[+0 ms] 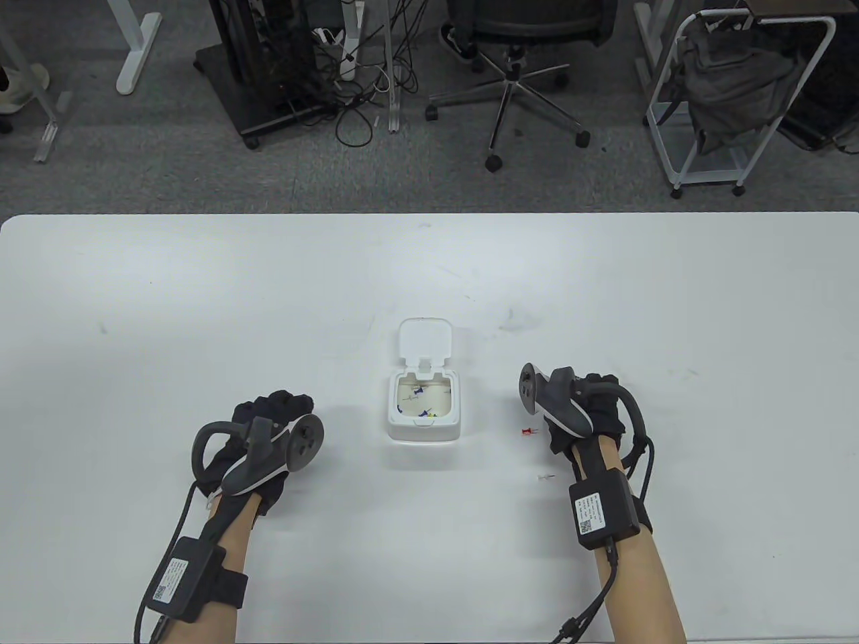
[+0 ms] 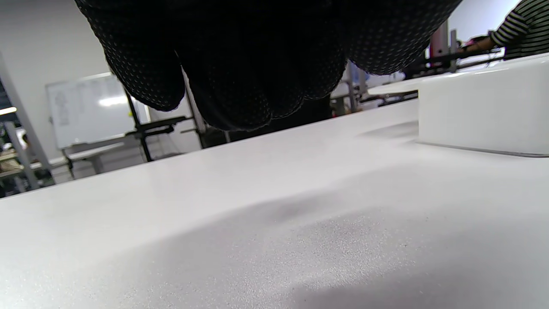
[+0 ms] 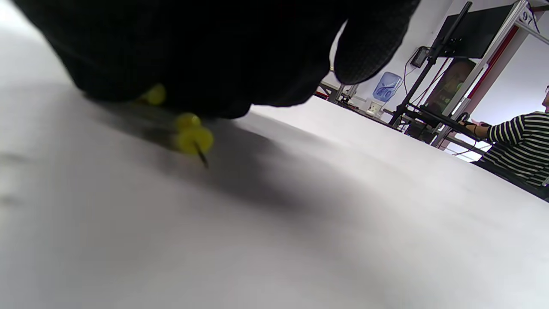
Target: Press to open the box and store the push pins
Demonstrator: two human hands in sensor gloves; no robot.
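Observation:
The white box (image 1: 424,410) stands at the table's middle with its lid (image 1: 425,340) flipped up at the back. Several push pins, blue and yellow, lie inside. My right hand (image 1: 596,400) is low over the table to the right of the box; in the right wrist view its fingertips (image 3: 223,86) pinch a yellow push pin (image 3: 193,138), needle pointing down at the surface. A red push pin (image 1: 528,431) and a pale push pin (image 1: 547,477) lie beside that hand. My left hand (image 1: 274,410) rests left of the box, fingers (image 2: 240,86) loosely curled and holding nothing.
The box's white side wall (image 2: 480,111) shows at the right of the left wrist view. Beyond the table's far edge (image 1: 429,215) stand an office chair (image 1: 513,67) and a white cart (image 1: 738,94). A person in a striped sleeve (image 3: 519,137) sits in the background.

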